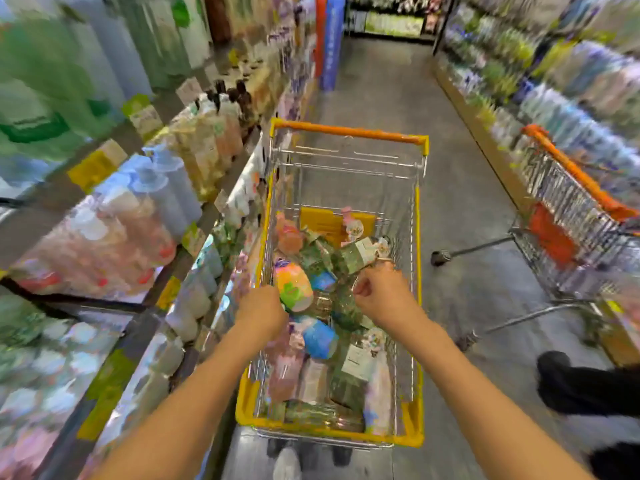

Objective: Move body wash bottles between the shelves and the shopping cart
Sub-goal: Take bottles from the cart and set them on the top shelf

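Yellow plastic trims the wire shopping cart (417, 341) in the head view, the only view I have. It stands just beside the shelves (194, 216) on my left, and body wash bottles (311, 327) lie heaped in its basket.

My 2 hands reach into that heap. The left hand (261, 315) touches a rounded pink, orange and green bottle (294, 285) at its near side; its fingers are hidden, so I cannot tell whether it grips. The right hand (379, 292) has its fingers curled just below a green bottle with a white label (356, 258), but blur hides whether it holds anything.

I judge this a pick from the cart for the shelves. The bottles lie loose and crossed, so lifting 1 could drag or roll its neighbours, and a grasp on a rounded side could slip. A second cart (568, 216) stands well apart on the right, and someone's dark shoe (561, 379) is near.
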`<state>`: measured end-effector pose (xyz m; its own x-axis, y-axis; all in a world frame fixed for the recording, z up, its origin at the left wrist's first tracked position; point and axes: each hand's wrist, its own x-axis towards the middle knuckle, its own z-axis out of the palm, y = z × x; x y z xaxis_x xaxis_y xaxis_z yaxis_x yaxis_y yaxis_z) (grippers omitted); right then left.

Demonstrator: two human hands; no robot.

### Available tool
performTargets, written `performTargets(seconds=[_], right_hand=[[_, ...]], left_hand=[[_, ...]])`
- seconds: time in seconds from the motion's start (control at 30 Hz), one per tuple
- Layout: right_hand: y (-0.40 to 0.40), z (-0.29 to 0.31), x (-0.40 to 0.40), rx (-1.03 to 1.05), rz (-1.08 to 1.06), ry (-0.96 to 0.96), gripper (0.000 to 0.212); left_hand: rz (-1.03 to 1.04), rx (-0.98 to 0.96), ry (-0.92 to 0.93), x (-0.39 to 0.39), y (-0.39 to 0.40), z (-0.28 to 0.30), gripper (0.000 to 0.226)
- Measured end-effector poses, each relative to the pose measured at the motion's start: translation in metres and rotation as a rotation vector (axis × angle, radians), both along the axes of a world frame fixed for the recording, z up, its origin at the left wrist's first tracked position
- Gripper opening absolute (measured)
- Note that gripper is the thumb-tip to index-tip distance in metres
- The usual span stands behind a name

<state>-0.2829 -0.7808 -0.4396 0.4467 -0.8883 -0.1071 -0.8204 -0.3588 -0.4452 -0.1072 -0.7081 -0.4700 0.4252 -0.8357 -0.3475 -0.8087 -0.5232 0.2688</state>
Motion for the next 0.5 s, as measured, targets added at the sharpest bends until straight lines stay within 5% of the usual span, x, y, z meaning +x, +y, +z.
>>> performTargets(seconds=[0.33,0.5], right_hand=[[-0.074,-0.088,0.067,0.278,-0.028,0.042,0.01],[-0.115,-0.127,0.07,0.396,-0.286,-0.079,0.019]], left_hand=[[0.283,0.056,0.378,0.041,-0.084,-0.099,0.031],[0.468,0.011,0.567,0.059,-0.136,-0.138,0.031]])
